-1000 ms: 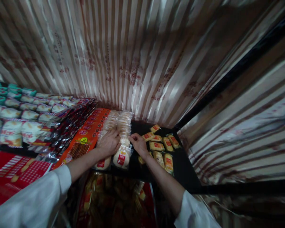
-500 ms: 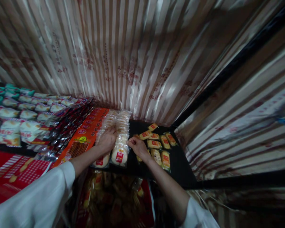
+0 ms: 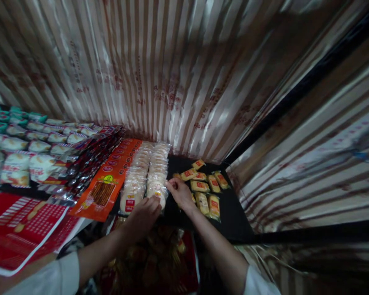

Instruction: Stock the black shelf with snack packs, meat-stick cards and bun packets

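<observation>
Two rows of overlapping clear packets of round white crackers lie side by side: a left row point(image 3: 137, 172) and a right row point(image 3: 158, 172). My left hand point(image 3: 146, 215) is at the front end of the right row, its fingers laid over the front packet and partly hiding its red label. My right hand point(image 3: 181, 193) is at the right side of that row. Its thumb and fingertips are pinched together against the packets' edge; whether they grip a packet edge is too small to tell. Small yellow wrapped cakes point(image 3: 199, 186) lie just right of my right hand.
An orange snack bag point(image 3: 106, 184) lies left of the crackers, beside a stack of dark red packets point(image 3: 90, 159). White and green snack bags point(image 3: 38, 166) stand in rows farther left. Below the black tabletop point(image 3: 233, 217) is an open red bag point(image 3: 172, 262) of wrapped items. A striped sheet point(image 3: 172, 82) hangs behind.
My left hand has moved from the middle of the left cracker row toward me and right, to the right row's front end. My right hand has stayed almost in place.
</observation>
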Demonstrator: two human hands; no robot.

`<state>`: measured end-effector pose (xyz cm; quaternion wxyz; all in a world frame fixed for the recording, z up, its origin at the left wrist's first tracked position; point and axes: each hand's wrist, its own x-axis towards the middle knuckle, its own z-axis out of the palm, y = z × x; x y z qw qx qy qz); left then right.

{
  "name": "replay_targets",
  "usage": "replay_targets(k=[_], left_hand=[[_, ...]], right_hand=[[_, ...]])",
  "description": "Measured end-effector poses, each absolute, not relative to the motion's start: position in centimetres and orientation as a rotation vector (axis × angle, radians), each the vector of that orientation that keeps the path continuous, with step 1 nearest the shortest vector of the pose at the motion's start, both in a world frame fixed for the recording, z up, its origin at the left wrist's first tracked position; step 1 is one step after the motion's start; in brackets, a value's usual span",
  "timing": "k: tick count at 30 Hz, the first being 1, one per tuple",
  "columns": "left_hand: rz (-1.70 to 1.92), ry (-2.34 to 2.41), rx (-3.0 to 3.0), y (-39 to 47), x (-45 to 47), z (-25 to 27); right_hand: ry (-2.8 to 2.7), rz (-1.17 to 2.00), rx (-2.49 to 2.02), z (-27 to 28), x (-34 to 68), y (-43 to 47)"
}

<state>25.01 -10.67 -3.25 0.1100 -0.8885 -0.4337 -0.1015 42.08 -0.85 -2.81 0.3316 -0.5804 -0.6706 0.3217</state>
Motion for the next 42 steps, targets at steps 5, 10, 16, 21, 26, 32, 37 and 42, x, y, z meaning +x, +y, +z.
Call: replay_targets(k=[5, 10, 16, 21, 26, 32, 37, 42], left_hand=[[-0.411, -1.373, -2.573, -11.9, 25.1, -6.4], [-0.603, -1.376, -2.546, -12.4, 25.1, -5.9], [-0.896, -1.784, -2.027, -14.0, 23.5, -5.7], [-0.905, -1.886, -1.869, -12.7, 22.5, -6.0], [-0.942, -1.810, -1.898, -11.3, 22.8, -6.2], [-1.051, -1.781, -1.891, -10.7, 23.4, -7.1], [-1.131, -1.902, -1.864, -10.3, 23.9, -6.6], [-1.089, -1.893, -1.898, -10.4, 23.7, -5.9]], right_hand=[[-1.737, 0.835, -1.555, -3.2, 41.9, -2.5], [-1.700, 0.843, -1.474, -3.4, 40.6, -2.8], [-1.627, 0.677, -1.451, -4.2, 39.9, -3.9], [-1.483, 0.695, -1.404, -5.2, 38.3, -4.2], [-1.448, 0.819, -1.438, -5.5, 36.1, -3.6], [-1.441, 0.771, -1.483, -6.3, 35.3, -3.1], [-1.428, 0.762, -1.542, -6.7, 35.4, -3.0], [-1.397, 0.750, -1.539, -7.0, 35.4, -3.0]])
